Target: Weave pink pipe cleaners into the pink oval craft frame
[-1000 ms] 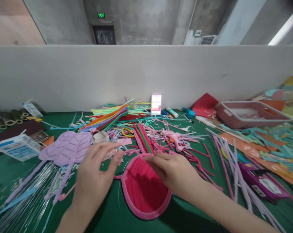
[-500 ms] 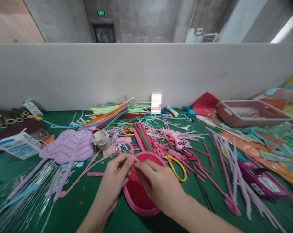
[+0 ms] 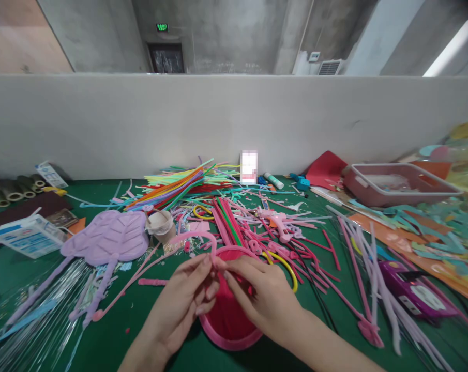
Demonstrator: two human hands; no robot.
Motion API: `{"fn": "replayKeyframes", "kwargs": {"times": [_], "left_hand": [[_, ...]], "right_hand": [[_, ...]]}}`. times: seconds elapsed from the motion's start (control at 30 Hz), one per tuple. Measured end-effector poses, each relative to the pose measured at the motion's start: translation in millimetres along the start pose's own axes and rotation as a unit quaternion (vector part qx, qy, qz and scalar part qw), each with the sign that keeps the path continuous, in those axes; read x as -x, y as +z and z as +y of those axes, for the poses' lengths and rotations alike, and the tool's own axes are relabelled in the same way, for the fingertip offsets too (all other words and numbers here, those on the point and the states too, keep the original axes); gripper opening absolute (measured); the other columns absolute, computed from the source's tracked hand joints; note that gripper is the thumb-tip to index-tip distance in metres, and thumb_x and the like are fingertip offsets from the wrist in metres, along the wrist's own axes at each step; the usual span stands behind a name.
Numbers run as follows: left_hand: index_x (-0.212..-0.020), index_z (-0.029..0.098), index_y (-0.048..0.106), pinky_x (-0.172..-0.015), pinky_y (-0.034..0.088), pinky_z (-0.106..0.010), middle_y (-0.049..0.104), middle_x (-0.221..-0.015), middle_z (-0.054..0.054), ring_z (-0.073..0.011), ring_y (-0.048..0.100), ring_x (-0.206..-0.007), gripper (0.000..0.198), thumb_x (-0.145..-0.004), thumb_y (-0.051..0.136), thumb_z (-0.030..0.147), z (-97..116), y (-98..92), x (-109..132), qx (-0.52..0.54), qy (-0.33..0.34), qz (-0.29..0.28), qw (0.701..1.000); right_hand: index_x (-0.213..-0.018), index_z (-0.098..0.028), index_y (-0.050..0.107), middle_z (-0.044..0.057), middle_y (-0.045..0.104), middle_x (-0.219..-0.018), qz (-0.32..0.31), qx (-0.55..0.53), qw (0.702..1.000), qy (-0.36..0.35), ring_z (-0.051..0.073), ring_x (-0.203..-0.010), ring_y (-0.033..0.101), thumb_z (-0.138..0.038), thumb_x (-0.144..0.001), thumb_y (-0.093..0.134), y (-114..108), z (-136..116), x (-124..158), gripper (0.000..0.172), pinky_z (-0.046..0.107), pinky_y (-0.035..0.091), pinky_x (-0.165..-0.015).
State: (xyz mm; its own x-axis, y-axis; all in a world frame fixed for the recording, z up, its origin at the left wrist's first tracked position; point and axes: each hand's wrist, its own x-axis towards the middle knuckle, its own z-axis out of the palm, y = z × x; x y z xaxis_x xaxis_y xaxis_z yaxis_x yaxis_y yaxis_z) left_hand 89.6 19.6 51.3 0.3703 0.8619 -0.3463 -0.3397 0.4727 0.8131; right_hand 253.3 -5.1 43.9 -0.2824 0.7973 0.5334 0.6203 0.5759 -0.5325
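Over the table, my left hand pinches a pink pipe cleaner between thumb and fingers. Its free part curves up and away to the left in a hook. My right hand grips the same pipe cleaner beside the left, fingertips nearly meeting. Beneath both hands lies a flat red oval piece with a fuzzy pink rim, partly covered by the right hand. Right of it, the yellow handles of what look like scissors show. Behind are red, pink and green pipe cleaners.
A purple leaf shape lies left, near a small cup. A pink glue gun sits among scattered pipe cleaner pieces. Rightward are a purple device with a cable and a pink tray. A white partition closes off the back.
My hands have turned slightly, and the left fingers are curled more visibly below the grip. The hooked pipe cleaner has shifted and its bend is sharper. The view has tipped slightly.
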Motion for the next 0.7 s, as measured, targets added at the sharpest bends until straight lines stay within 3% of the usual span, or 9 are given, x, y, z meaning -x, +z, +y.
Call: {"fn": "replayKeyframes", "kwargs": {"times": [0.17,0.23,0.37,0.5,0.6,0.7], "left_hand": [[-0.066,0.015,0.055,-0.033,0.021,-0.011,0.045,-0.058,0.007,-0.0032,0.034,-0.044,0.039,-0.065,0.081,0.044,-4.2,1.1,-1.4,0.012,0.002,0.015,1.000],[-0.067,0.016,0.056,-0.033,0.024,-0.011,0.047,-0.061,0.006,-0.0041,0.036,-0.046,0.038,-0.066,0.081,0.044,-3.4,3.1,-0.2,0.031,0.003,0.022,0.999],[-0.076,0.015,0.063,-0.034,0.028,-0.012,0.050,-0.067,0.003,-0.0057,0.038,-0.051,0.033,-0.073,0.075,0.045,-7.8,10.2,4.7,0.056,0.054,0.039,0.996],[-0.071,0.014,0.065,-0.037,0.029,-0.012,0.045,-0.059,0.004,-0.0059,0.033,-0.050,0.035,-0.072,0.077,0.047,-12.9,12.3,6.5,0.031,0.084,0.042,0.995],[-0.061,0.013,0.061,-0.038,0.024,-0.012,0.044,-0.054,0.004,-0.0052,0.030,-0.049,0.038,-0.069,0.078,0.046,-8.2,7.3,5.1,-0.010,0.049,0.026,0.998],[-0.057,0.013,0.060,-0.038,0.021,-0.013,0.041,-0.049,0.005,-0.0046,0.028,-0.046,0.041,-0.067,0.079,0.048,2.3,-0.9,3.8,-0.049,-0.003,0.003,0.999]], "right_hand": [[-0.101,-0.018,0.065,0.005,0.073,-0.082,-0.046,0.054,0.996,-0.049,0.016,-0.064,0.069,-0.011,-0.091,0.049,0.1,1.6,2.4,0.020,0.022,0.046,-0.051],[-0.101,-0.018,0.066,0.005,0.074,-0.082,-0.045,0.042,0.997,-0.043,0.016,-0.066,0.070,-0.012,-0.091,0.050,0.0,1.5,1.9,0.020,0.022,0.048,-0.053],[-0.101,-0.019,0.068,0.005,0.075,-0.086,-0.007,-0.066,0.997,0.034,0.016,-0.074,0.071,-0.017,-0.093,0.052,-0.7,-5.2,-1.7,0.018,0.023,0.053,-0.066],[-0.089,-0.020,0.069,0.000,0.073,-0.074,-0.001,-0.166,0.981,0.098,0.012,-0.062,0.068,-0.017,-0.091,0.055,-0.9,-13.8,-3.4,0.015,0.018,0.051,-0.059],[-0.092,-0.019,0.069,0.001,0.073,-0.079,-0.029,-0.123,0.990,0.059,0.012,-0.066,0.067,-0.016,-0.091,0.054,-0.2,-13.9,0.3,0.015,0.019,0.049,-0.061],[-0.101,-0.018,0.067,0.003,0.071,-0.079,-0.072,0.004,0.997,-0.016,0.015,-0.062,0.065,-0.015,-0.093,0.050,-1.2,-9.1,5.5,0.018,0.023,0.042,-0.052]]}}
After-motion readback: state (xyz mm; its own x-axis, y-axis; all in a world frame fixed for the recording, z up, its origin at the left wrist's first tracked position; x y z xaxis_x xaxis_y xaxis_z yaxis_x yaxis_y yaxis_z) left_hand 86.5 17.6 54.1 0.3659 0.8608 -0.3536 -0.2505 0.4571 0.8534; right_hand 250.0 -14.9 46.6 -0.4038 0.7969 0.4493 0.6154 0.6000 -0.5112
